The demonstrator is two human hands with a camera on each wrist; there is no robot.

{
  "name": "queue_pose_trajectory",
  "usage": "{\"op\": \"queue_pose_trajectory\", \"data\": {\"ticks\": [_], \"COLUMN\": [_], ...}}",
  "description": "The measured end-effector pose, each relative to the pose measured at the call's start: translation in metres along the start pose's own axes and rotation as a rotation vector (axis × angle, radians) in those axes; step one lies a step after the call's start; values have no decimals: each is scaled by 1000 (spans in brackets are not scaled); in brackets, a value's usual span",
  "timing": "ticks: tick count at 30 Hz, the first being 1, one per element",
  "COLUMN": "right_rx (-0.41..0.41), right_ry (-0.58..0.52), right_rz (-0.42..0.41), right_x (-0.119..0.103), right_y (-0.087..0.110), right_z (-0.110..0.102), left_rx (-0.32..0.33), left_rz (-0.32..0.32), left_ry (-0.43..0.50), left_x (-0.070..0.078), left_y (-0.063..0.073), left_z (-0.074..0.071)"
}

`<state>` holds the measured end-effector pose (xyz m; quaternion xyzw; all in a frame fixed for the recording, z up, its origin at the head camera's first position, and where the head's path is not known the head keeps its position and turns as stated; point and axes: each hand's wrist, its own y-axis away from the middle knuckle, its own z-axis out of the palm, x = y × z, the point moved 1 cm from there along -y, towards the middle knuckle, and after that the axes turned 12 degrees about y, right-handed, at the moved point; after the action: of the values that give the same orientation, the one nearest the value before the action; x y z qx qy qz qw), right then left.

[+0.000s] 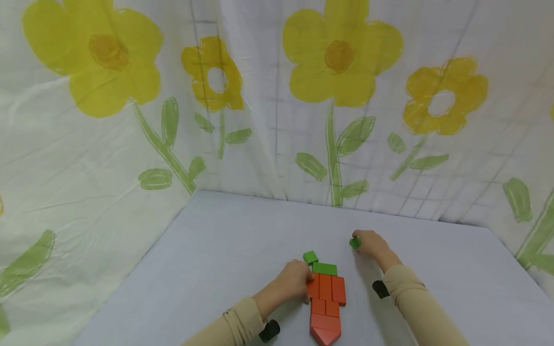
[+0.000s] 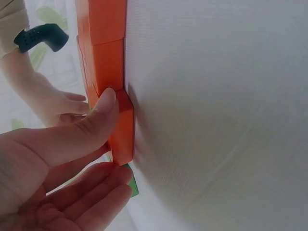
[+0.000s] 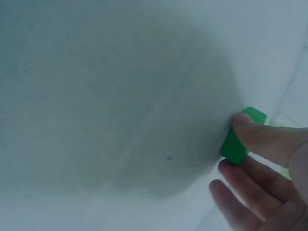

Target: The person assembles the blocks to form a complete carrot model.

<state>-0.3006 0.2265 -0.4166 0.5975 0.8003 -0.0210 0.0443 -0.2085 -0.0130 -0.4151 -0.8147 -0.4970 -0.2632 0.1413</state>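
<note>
Red-orange blocks lie together on the table in a carrot-like outline, with a pointed block (image 1: 325, 335) at the near end. A green rectangular block (image 1: 324, 269) lies across the far end, and a small green block (image 1: 310, 257) sits at its left corner. My left hand (image 1: 295, 279) holds the upper left orange block (image 2: 126, 127) at the outline's edge, thumb along its side and fingers at its end. Off to the right, my right hand (image 1: 373, 244) pinches another small green block (image 3: 235, 145) between thumb and fingers, close over the table.
The white table (image 1: 242, 230) runs back to a hanging cloth (image 1: 259, 144) printed with yellow flowers. Another cloth side stands along the left edge. A dark wrist-worn piece (image 1: 270, 330) sits by the left sleeve, a similar one (image 1: 381, 289) by the right.
</note>
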Motion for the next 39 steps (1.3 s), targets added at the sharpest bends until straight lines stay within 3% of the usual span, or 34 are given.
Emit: {"op": "queue_pose_trajectory", "data": {"ticks": [4,15,25,34,39], "right_rx": [20,-43,-41,-70,44], "right_ry": [-42,-105,-82,-72,16], "right_rz": [-14,-198,-237,-189,-184], "right_x": [0,-31,-43,-43,-33], "right_y": [5,19,27,32,35], "right_z": [3,3,9,-1,-14], "left_rx": [-4,-11,-27,-46,-31], "left_rz": [-2,29,18,50,90], "left_ry": [6,5,-21,-25,7], "left_x": [1,0,0,-3,-10], "left_y": [0,1,-2,-3,2], "left_z": [1,0,0,-2,-8]}}
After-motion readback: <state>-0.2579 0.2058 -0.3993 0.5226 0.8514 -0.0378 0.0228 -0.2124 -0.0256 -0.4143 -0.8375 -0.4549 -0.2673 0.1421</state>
